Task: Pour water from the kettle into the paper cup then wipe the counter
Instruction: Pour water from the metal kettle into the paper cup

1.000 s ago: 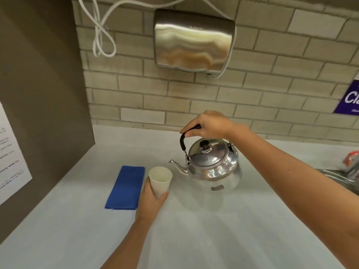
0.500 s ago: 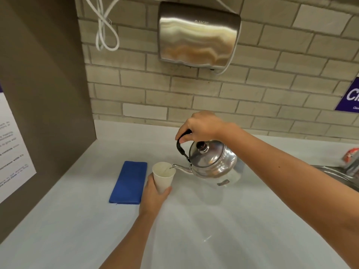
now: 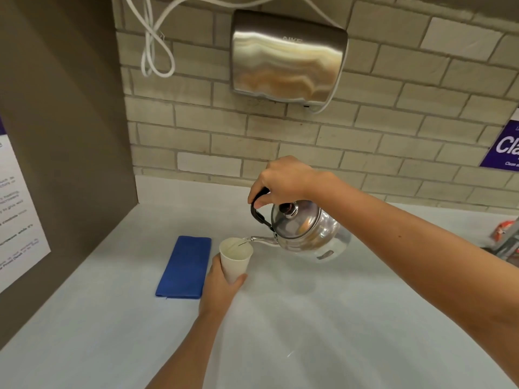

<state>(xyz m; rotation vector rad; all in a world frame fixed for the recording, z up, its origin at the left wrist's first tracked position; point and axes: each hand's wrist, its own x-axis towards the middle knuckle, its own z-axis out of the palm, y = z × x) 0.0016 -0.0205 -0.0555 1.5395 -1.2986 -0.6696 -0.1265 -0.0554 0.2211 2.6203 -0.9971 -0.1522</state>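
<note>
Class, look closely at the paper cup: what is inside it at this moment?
A thin stream from the kettle spout enters the paper cup, held by the left hand. The pale inner wall shows; the water level and bottom are hidden by the near wall.

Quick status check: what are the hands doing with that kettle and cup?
Right hand tipping kettle by its handle. Left hand gripping paper cup, spout over rim, water running in. Blue cloth lies beside, untouched. Nothing blocking.
</note>
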